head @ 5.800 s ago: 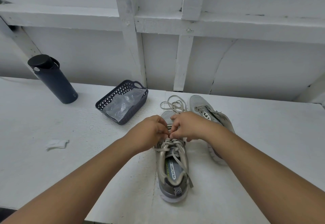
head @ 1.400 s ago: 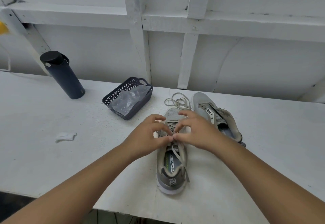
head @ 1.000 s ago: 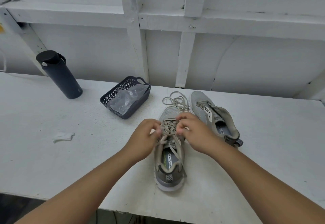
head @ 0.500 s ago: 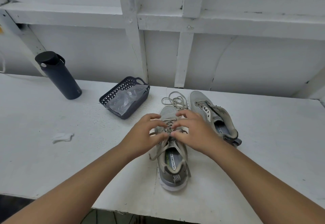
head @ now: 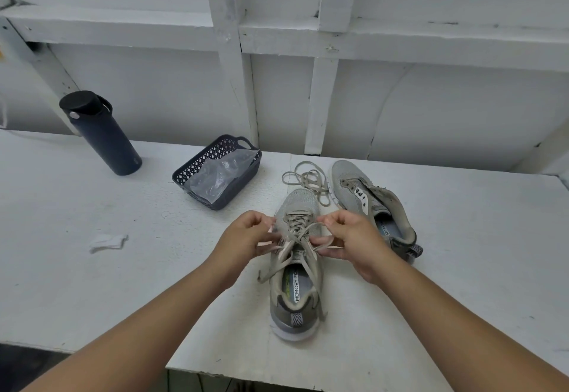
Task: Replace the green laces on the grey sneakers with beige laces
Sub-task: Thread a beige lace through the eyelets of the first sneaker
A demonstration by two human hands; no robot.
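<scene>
Two grey mesh sneakers sat mid-frame — the laced sneaker (head: 296,271) and the unlaced sneaker (head: 374,206) — with one loose flat lace (head: 308,180) coiled above. The left hand (head: 246,237) and right hand (head: 354,240) had their fingers clamped on the beige lace (head: 300,234).

Left hand (head: 246,237) and right hand (head: 354,237) pinching beige lace (head: 300,231), grey sneaker (head: 295,268)

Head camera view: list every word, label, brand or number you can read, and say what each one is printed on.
"MEMORY FO": insole of the near grey sneaker; the rest is cut off by the tongue and laces.
"RY FO": insole of the far grey sneaker; the start is hidden.
Green print beside the near insole's words: too blurred to read.
Small mark low on the dark water bottle: too small to read.
</scene>
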